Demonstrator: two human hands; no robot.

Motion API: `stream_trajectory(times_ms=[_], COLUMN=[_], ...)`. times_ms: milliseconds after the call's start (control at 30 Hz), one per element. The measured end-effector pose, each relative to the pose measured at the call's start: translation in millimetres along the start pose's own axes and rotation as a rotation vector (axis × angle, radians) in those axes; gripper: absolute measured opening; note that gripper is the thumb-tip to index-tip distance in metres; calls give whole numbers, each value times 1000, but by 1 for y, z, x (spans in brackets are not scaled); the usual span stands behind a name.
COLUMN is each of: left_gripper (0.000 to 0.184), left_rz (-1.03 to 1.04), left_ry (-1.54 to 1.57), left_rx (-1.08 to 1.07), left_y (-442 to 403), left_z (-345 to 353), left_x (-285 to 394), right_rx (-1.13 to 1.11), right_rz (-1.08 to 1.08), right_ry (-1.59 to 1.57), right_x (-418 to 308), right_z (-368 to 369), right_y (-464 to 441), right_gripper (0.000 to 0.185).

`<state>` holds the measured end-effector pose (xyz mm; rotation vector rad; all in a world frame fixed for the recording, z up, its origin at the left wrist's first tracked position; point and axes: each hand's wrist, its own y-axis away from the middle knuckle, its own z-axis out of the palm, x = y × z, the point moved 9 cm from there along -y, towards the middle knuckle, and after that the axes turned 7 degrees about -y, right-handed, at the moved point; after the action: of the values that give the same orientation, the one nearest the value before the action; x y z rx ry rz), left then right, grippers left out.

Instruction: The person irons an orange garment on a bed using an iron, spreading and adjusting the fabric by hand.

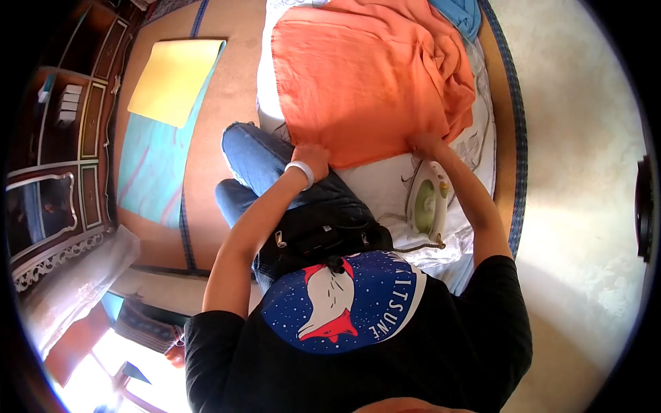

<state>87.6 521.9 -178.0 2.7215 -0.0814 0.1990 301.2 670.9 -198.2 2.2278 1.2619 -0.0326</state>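
An orange cloth (351, 82) lies spread over a white patterned sheet (482, 151), smooth on its left side and bunched on its right. My left hand (313, 160), with a white band at the wrist, is closed at the cloth's near left corner. Near the cloth's lower right edge, my right hand (425, 146) has its fingers closed on the fabric. A white and green iron (427, 203) rests on the sheet just below my right hand, its cord beside its heel.
Folded yellow cloth (172, 79) lies over a turquoise cloth (153, 165) on the mat at the left. Blue fabric (458, 15) sits past the orange cloth. A wooden cabinet (89, 131) stands far left. My bent legs (258, 162) are beside the sheet.
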Motion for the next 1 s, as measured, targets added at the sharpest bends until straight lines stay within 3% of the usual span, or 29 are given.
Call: stream_trajectory(times_ms=[133, 233, 300, 367, 500, 600, 633, 733, 1000], left_gripper=[25, 29, 32, 34, 37, 37, 37, 36, 33], left_rz=[23, 48, 61, 72, 53, 49, 48, 42, 43], left_ry=[-55, -50, -45, -18, 21, 45, 48, 68, 128], left_rx=[-50, -43, -35, -53, 11, 22, 33, 58, 191], left_y=[2, 6, 11, 13, 17, 14, 15, 19, 21], left_z=[1, 7, 1, -2, -10, -3, -3, -4, -8], left_x=[1, 1, 1, 0, -2, -5, -5, -7, -10], right_rx=[48, 407, 444, 508, 290, 466, 419, 557, 565], right_rz=[25, 184, 373, 503, 756, 681, 573, 684, 706], right_ry=[-277, -586, -829, -839, -1019, -1417, -1584, -2028, -1645], right_x=[-8, 2, 29, 28, 0, -48, -58, -56, -82], right_z=[-21, -62, -49, -41, 35, 54, 59, 74, 24], right_y=[22, 68, 106, 152, 201, 201, 193, 195, 194], right_gripper=[8, 16, 29, 34, 42, 42, 42, 42, 38])
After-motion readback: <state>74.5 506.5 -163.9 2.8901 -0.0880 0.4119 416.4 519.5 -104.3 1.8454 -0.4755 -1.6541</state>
